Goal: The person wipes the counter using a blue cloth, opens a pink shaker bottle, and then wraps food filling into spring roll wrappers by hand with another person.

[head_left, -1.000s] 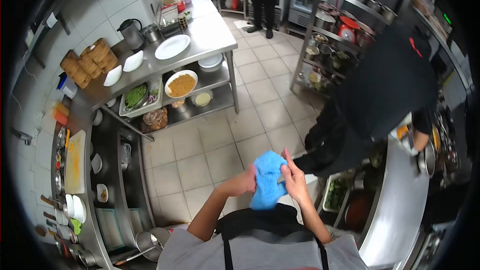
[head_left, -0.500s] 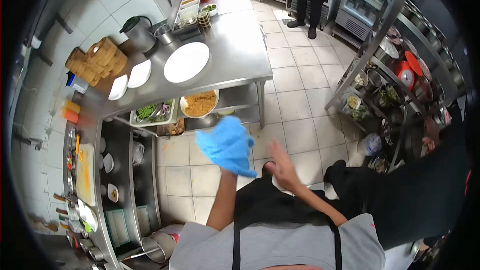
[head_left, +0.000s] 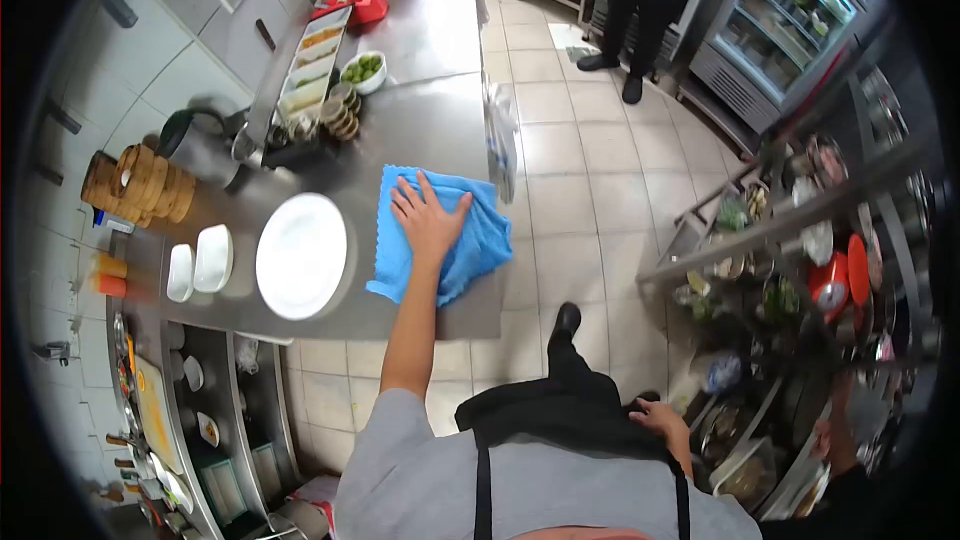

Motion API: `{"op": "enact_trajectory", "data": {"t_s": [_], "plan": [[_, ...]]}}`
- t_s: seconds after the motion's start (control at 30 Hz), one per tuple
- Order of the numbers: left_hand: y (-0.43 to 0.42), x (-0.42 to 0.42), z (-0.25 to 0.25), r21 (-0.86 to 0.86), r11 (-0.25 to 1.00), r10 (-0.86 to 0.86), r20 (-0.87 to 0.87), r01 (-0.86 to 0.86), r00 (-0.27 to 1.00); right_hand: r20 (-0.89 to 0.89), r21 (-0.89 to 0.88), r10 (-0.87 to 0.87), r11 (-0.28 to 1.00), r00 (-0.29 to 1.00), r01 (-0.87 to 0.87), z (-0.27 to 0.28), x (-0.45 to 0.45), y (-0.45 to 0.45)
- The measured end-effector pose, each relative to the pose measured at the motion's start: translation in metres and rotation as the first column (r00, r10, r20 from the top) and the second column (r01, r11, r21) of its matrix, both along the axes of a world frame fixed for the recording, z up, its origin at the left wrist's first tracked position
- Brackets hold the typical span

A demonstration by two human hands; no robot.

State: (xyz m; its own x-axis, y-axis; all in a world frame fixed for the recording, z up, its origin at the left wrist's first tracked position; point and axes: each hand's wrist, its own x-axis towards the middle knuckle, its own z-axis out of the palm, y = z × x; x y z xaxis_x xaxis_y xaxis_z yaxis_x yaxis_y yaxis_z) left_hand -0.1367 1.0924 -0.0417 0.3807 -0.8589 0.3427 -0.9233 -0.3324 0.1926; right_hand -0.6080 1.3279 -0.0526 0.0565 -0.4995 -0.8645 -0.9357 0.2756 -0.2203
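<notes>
A blue cloth [head_left: 478, 245] with a scalloped edge lies spread over the near right corner of the steel table [head_left: 425, 125]. Flat on top of it, fingers spread, rests my left hand [head_left: 430, 223]. To the left of the cloth is a large white oval plate [head_left: 301, 256]. Beyond that plate sit two small white dishes, a larger one [head_left: 213, 258] and a smaller one [head_left: 180, 273]. My right hand [head_left: 660, 420] hangs low by my right side, its fingers loosely bent and apart, holding nothing.
Bamboo steamers [head_left: 140, 185], a grey jug [head_left: 205, 145], a condiment tray [head_left: 312, 70] and a bowl of green pieces [head_left: 363, 72] line the table's back. A laden rack [head_left: 800, 260] stands right. A person in dark clothes [head_left: 640, 10] stands near the fridge [head_left: 775, 25].
My left hand has carried the bunched cloth forward onto the table corner, where it now lies spread. My right hand has dropped back to my side. I have moved closer to the table.
</notes>
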Motion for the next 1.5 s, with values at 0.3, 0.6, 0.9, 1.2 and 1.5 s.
{"op": "enact_trajectory", "data": {"t_s": [0.3, 0.6, 0.9, 1.2, 1.5], "plan": [[-0.169, -0.008, 0.013, 0.120, 0.993, -0.002, -0.028, 0.005, 1.000, 0.037, -0.806, 0.476, 0.534, 0.879, -0.256, 0.030, 0.053, -0.402], [-0.361, 0.001, 0.004, 0.114, 0.991, 0.066, -0.011, -0.065, 0.998, 0.418, -0.694, 0.650, 0.679, 0.635, -0.239, 0.036, 0.180, -0.592], [-0.595, 0.052, 0.007, 0.106, 0.994, -0.020, 0.051, 0.014, 0.999, 0.097, -0.311, 0.554, 0.806, 0.827, -0.503, -0.024, 0.117, -0.725], [-0.788, 0.104, 0.019, 0.097, 0.991, 0.096, -0.035, -0.092, 0.995, 0.188, -0.397, 0.658, 0.730, 0.729, -0.557, -0.029, 0.173, -0.916], [-0.873, 0.135, 0.011, 0.119, 0.993, 0.033, -0.044, -0.027, 0.999, 0.111, -0.598, 0.858, 0.461, 0.502, -0.656, -0.001, 0.262, -1.118]]}}
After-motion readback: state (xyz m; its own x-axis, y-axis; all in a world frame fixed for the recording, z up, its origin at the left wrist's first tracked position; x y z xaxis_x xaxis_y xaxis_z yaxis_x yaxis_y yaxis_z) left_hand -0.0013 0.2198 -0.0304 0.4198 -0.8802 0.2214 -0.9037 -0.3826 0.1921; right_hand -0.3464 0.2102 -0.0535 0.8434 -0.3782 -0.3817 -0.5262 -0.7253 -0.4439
